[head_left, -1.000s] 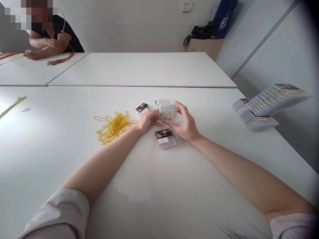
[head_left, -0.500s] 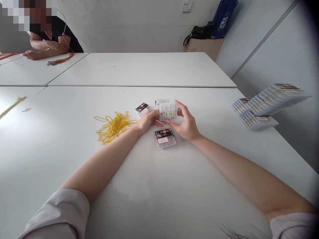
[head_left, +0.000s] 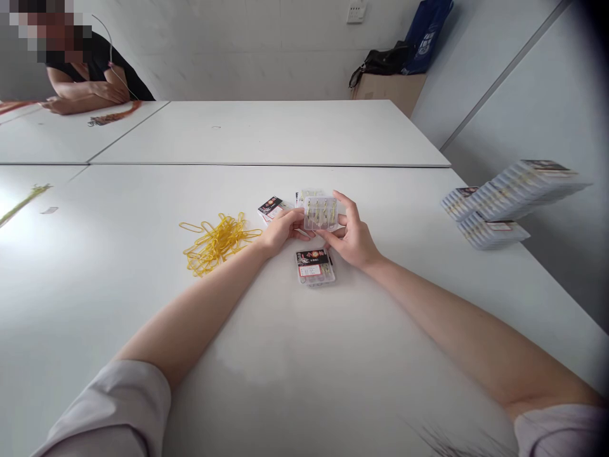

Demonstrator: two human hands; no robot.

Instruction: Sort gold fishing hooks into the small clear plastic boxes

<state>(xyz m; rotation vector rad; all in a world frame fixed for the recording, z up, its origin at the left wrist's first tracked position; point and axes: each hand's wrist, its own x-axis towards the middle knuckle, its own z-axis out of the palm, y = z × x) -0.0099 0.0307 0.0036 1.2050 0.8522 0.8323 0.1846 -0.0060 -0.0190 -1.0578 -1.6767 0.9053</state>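
A clear plastic box (head_left: 320,213) with rows of what look like fishing hooks tied with yellow-green line is raised and tilted toward me. My right hand (head_left: 354,235) grips its right side between thumb and fingers. At its left edge, my left hand (head_left: 284,232) holds it too, with some fingers hidden behind. Just below lies a similar box (head_left: 315,266) with a black and white label, apparently stacked on another. Behind my left hand are black-and-white label cards (head_left: 272,207), and one more clear box (head_left: 311,193) is partly hidden behind the raised one.
Yellow rubber bands (head_left: 219,244) lie piled left of my left hand. Leaning stacks of similar boxes (head_left: 518,190) stand at the table's right edge. A yellow-green bundle (head_left: 23,204) is at far left. Across the white table (head_left: 266,133), a person (head_left: 90,82) sits with folded arms.
The labelled box on the table has turned slightly and shifted a little toward me. My hands keep the raised box in nearly the same place. The person opposite has leaned slightly left.
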